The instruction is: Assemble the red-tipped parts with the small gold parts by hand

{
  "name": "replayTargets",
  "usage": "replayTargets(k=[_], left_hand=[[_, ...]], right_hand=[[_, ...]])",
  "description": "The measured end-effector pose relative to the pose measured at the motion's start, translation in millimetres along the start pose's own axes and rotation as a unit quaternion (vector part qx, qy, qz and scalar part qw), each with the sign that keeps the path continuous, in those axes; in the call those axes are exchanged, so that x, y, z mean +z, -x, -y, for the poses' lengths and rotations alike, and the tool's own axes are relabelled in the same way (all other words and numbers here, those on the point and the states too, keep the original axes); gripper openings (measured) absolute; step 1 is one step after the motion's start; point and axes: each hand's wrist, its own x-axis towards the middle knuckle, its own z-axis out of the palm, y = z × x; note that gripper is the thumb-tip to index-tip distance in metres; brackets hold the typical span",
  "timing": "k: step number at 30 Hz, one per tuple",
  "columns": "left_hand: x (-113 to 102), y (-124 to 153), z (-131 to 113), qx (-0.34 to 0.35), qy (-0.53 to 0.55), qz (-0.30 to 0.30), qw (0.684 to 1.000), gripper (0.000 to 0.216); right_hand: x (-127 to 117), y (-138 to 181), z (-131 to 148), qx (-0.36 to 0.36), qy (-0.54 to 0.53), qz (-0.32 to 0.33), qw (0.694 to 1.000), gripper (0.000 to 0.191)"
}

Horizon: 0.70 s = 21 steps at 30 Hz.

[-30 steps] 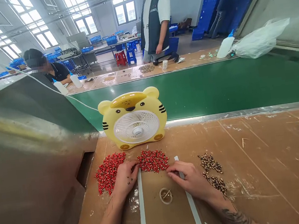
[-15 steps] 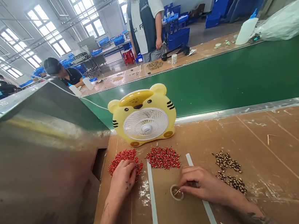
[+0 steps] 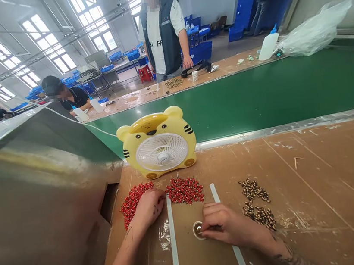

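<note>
My left hand (image 3: 147, 207) rests knuckles-up on the left pile of small red pieces (image 3: 130, 202), fingers curled down into them; what they grip is hidden. My right hand (image 3: 225, 224) is closed in a pinch, fingertips at the rim of a small round cup (image 3: 197, 230) on the cardboard, apparently holding a thin stick too small to name. A second red pile (image 3: 184, 190) lies just beyond the hands. Two white strips (image 3: 172, 237) (image 3: 215, 192) frame the spot.
A yellow tiger-faced desk fan (image 3: 159, 149) stands behind the piles. Brown speckled pieces (image 3: 256, 204) lie to the right. A steel housing (image 3: 34, 190) walls the left. A green conveyor belt (image 3: 273, 94) runs behind; a standing person (image 3: 164, 34) and a seated person (image 3: 68, 97) are beyond it.
My right hand came back from the red pile to the small cup and closed into a pinch. My left hand slid onto the left red pile. The view shifted.
</note>
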Motion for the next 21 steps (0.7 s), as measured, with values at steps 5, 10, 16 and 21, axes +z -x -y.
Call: replayTargets(k=[5, 10, 16, 21], left_hand=[[0, 0, 3, 0.034, 0.025, -0.019, 0.999, 0.024], [3, 11, -6, -0.027, 0.22, -0.14, 0.965, 0.016], [32, 13, -32, -0.068, 0.596, -0.129, 0.79, 0.015], [58, 11, -40, -0.084, 0.702, -0.065, 0.704, 0.017]], right_hand=[[3, -2, 0, -0.038, 0.081, -0.005, 0.996, 0.021], [4, -1, -2, -0.052, 0.15, -0.031, 0.987, 0.03], [0, -2, 0, -0.07, 0.158, -0.008, 0.985, 0.028], [-1, -1, 0, -0.06, 0.154, 0.002, 0.986, 0.031]])
